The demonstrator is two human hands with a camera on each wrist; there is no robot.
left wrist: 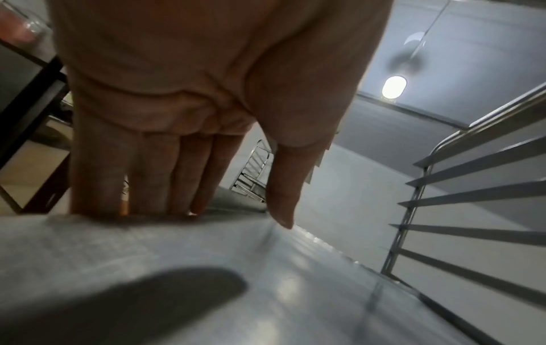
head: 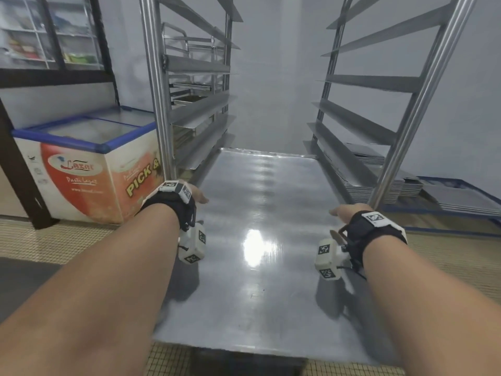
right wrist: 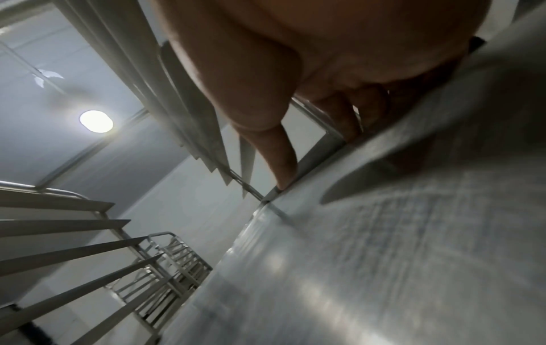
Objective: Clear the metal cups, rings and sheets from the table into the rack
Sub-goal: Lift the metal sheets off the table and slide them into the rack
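A large shiny metal sheet [head: 260,240] is held level in front of me, its far end between the two sides of the steel rack [head: 157,104]. My left hand [head: 197,196] grips the sheet's left edge, thumb on top and fingers under it. My right hand [head: 348,211] grips the right edge the same way. In the left wrist view the left hand [left wrist: 192,105] has its fingers going down behind the sheet [left wrist: 266,291] edge. In the right wrist view the right hand [right wrist: 266,81] has its thumb tip on the sheet [right wrist: 384,256]. No cups or rings are in view.
Angled rails [head: 360,123] line both rack sides, the right post [head: 417,109] close to my right wrist. A second rack [head: 195,77] with trays stands behind on the left. A chest freezer [head: 89,164] is at left. Stacked sheets [head: 379,180] lie low at right.
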